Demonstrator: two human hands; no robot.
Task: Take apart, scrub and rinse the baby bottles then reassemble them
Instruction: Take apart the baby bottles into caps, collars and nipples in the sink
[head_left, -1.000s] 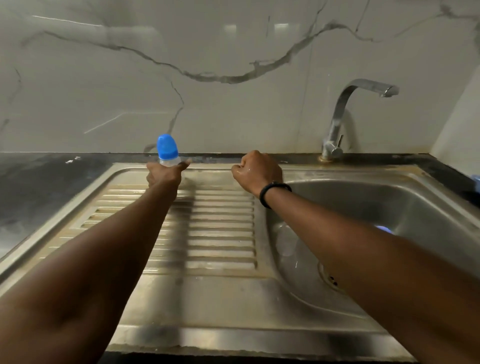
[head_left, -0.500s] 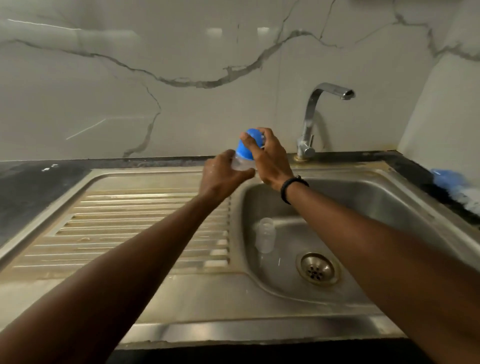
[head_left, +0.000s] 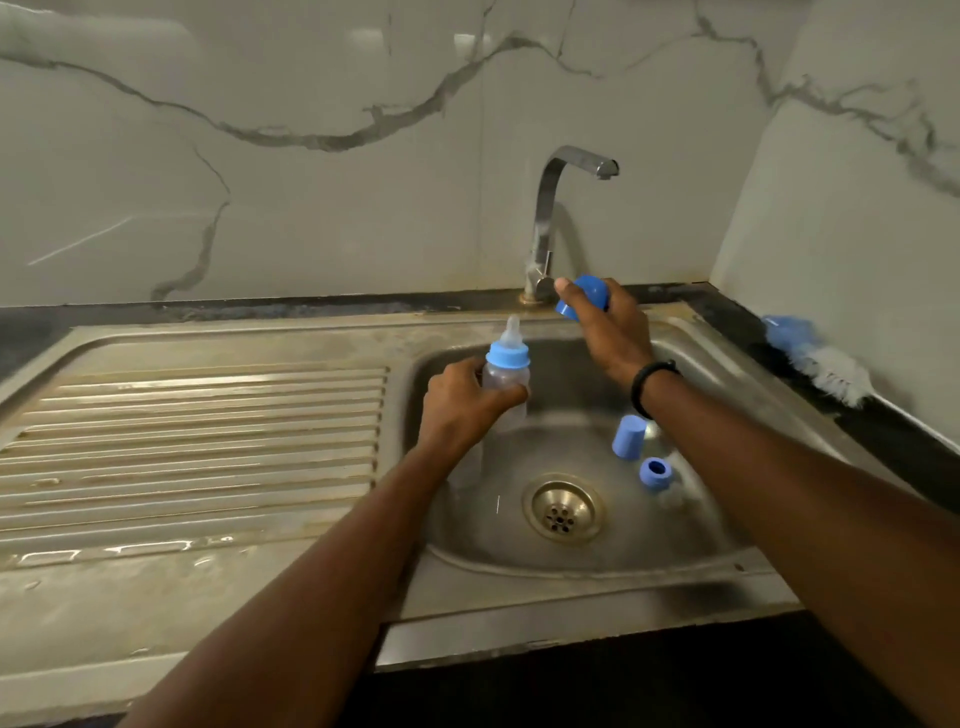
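Bottle: baby bottle (head_left: 506, 387) upright in your left hand (head_left: 457, 410), fingers wrapped round its clear body, held over the sink basin (head_left: 717, 364).
Collar and teat: blue collar (head_left: 508, 356) screwed on, clear teat (head_left: 511, 330) standing bare above it.
Cap: blue cap (head_left: 584, 293) gripped in your right hand (head_left: 608, 332), up and to the right of the bottle, just beside the tap (head_left: 545, 223) base.
Loose parts: second blue cap (head_left: 628, 436) and blue ring (head_left: 655, 473) lie in the basin under your right wrist, near the drain (head_left: 563, 509).
Brush: bottle brush (head_left: 815, 358) on the tabletop (head_left: 883, 431), well to the right of your right hand.
Drainboard: ribbed drainboard (head_left: 197, 436) to the left of your left hand.
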